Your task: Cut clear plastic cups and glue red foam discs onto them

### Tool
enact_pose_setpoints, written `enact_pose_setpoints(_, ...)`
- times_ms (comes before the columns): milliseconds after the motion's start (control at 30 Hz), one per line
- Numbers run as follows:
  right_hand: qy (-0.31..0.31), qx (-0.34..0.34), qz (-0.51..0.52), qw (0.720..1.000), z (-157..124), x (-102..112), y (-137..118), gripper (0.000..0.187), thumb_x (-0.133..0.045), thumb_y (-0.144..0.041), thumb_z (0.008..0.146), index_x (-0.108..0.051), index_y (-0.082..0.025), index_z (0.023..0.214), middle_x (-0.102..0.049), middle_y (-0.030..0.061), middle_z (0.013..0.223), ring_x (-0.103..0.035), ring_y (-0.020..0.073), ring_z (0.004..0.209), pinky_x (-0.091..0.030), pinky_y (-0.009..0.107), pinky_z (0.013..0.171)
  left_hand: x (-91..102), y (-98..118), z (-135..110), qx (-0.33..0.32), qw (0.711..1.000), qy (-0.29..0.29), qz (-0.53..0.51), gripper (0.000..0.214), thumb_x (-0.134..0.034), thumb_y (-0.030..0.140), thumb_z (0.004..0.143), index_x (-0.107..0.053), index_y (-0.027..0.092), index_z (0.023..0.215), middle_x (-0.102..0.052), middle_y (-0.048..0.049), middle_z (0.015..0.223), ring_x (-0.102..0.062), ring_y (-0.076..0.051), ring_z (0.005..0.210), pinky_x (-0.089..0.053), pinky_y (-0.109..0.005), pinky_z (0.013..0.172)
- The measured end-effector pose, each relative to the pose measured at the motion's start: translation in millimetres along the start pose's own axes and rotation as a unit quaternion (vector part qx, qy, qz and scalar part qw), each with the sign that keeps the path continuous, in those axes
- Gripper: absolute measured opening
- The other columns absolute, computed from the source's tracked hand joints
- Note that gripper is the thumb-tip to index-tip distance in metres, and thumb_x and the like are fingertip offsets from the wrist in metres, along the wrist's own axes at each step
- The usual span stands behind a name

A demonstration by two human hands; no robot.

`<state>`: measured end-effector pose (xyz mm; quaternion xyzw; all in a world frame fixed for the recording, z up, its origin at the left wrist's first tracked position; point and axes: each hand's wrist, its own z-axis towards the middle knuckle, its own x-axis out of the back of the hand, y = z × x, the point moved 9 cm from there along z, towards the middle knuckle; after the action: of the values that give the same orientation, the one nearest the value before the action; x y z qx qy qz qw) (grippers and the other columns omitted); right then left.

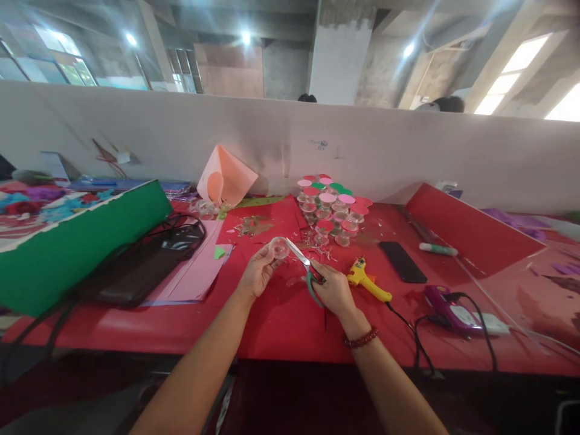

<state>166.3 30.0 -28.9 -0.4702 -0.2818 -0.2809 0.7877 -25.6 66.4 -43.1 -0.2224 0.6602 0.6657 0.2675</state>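
1. Taking the clear cup [279,248] as the middle of the clock, it sits raised over the red table [290,343], gripped in the left hand [261,269].
2. The left hand is clamped on the cup, thumb and fingers pinching its edge from the 8 o'clock side.
3. The right hand [333,289], at 4 o'clock, is closed around the green handles of the scissors [310,270]. A red beaded bracelet [361,339] circles that wrist.
4. The scissors point toward 10 o'clock, their tip at the cup's rim; I cannot tell whether it touches, or how far the blades stand open.
5. The two hands are apart from each other, with the scissors and cup between them.
6. At 2 o'clock stands a stack of cups [324,213], topped with red, pink and green paper discs [327,198].
7. Toward 4 o'clock, near the right hand, lies a yellow glue gun [369,284]; past it, at 3 o'clock, a black phone [403,261].
8. Between 8 and 9 o'clock lie pink sheets [199,281], with a black bag [149,266] beside them at 9.
9. At 11 o'clock, a folded peach sheet [235,173] leans against the white partition [158,127].
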Motion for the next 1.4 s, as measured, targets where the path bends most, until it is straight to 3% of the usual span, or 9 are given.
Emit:
enact_pose_setpoints(167, -0.011, -0.001, -0.022, 1.0, -1, 0, -2, 0.045, -0.059, -0.026, 0.082, -0.061, -0.024, 0.127, -0.071, 0.0063, 0.1, -0.065, 0.0176, 0.073, -0.049, 0.026, 0.069, 0.7, 0, 0, 0.008, 1.0, 0.008, -0.004, 0.02, -0.074, 0.02, 0.074, -0.073, 0.014, 0.093, -0.074, -0.0055, 0.093, -0.068, -0.016, 0.089, -0.052, -0.025, 0.084)
enact_pose_setpoints(300, -0.025, 0.008, -0.003, 1.0, -1, 0, -5, 0.044, -0.057, -0.021, 0.081, -0.064, -0.02, 0.124, -0.071, 0.0052, 0.088, -0.062, 0.0166, 0.068, -0.046, 0.024, 0.066, 2.2, 2, 0, 0.0, 1.0, 0.015, 0.009, 0.021, -0.074, 0.018, 0.073, -0.073, 0.014, 0.094, -0.074, -0.0054, 0.094, -0.068, -0.015, 0.086, -0.052, -0.025, 0.082)
enact_pose_setpoints(467, -0.019, 0.012, 0.066, 0.998, 0, -3, -5, 0.034, -0.06, -0.034, 0.083, -0.069, -0.018, 0.113, -0.068, 0.0029, 0.075, -0.059, 0.0157, 0.065, -0.044, 0.022, 0.063, 1.2, 2, 0, 0.002, 1.0, 0.013, 0.013, 0.022, -0.076, 0.017, 0.07, -0.074, 0.014, 0.092, -0.074, -0.0058, 0.095, -0.069, -0.015, 0.082, -0.05, -0.027, 0.083)
enact_pose_setpoints(733, -0.008, -0.014, 0.111, 0.994, 0, -7, 0, 0.036, -0.061, -0.035, 0.081, -0.071, -0.017, 0.11, -0.072, 0.0037, 0.083, -0.064, 0.0167, 0.068, -0.047, 0.022, 0.064, 2.2, 3, 3, -0.011, 1.0, 0.011, 0.024, 0.022, -0.076, 0.016, 0.068, -0.074, 0.014, 0.091, -0.074, -0.0067, 0.096, -0.068, -0.017, 0.086, -0.049, -0.029, 0.086)
enact_pose_setpoints(867, 0.0, -0.024, 0.1, 0.995, 0, -5, 1, 0.039, -0.062, -0.039, 0.08, -0.071, -0.017, 0.112, -0.073, 0.003, 0.081, -0.065, 0.017, 0.067, -0.047, 0.022, 0.063, 2.2, 2, 1, 0.0, 1.0, 0.004, 0.018, 0.022, -0.077, 0.017, 0.068, -0.075, 0.013, 0.089, -0.074, -0.0072, 0.097, -0.068, -0.018, 0.087, -0.05, -0.028, 0.085)
enact_pose_setpoints(1067, 0.05, -0.068, 0.076, 0.994, 5, 13, 17, 0.04, -0.06, -0.046, 0.081, -0.072, -0.016, 0.104, -0.072, 0.0027, 0.075, -0.064, 0.0175, 0.064, -0.049, 0.024, 0.063, -14.0, -8, -8, 0.053, 0.995, -0.078, 0.017, 0.024, -0.077, 0.017, 0.069, -0.074, 0.011, 0.093, -0.073, -0.0104, 0.099, -0.067, -0.019, 0.089, -0.051, -0.029, 0.084)
enact_pose_setpoints(1200, 0.088, -0.054, 0.042, 0.994, 4, 24, 9, 0.042, -0.064, -0.047, 0.078, -0.07, -0.02, 0.109, -0.074, 0.0054, 0.087, -0.067, 0.0191, 0.071, -0.051, 0.026, 0.071, -7.2, -1, -5, 0.031, 0.998, -0.046, 0.001, 0.024, -0.075, 0.021, 0.073, -0.073, 0.012, 0.095, -0.073, -0.0089, 0.098, -0.067, -0.017, 0.089, -0.05, -0.025, 0.082)
enact_pose_setpoints(1400, 0.067, -0.039, -0.052, 0.996, -2, 22, -9, 0.05, -0.062, -0.052, 0.078, -0.066, -0.022, 0.118, -0.071, 0.0059, 0.089, -0.066, 0.0196, 0.073, -0.05, 0.027, 0.067, -0.5, 4, -2, 0.013, 1.0, -0.012, -0.013, 0.025, -0.071, 0.02, 0.076, -0.071, 0.015, 0.1, -0.073, -0.0067, 0.101, -0.067, -0.016, 0.092, -0.05, -0.026, 0.085)
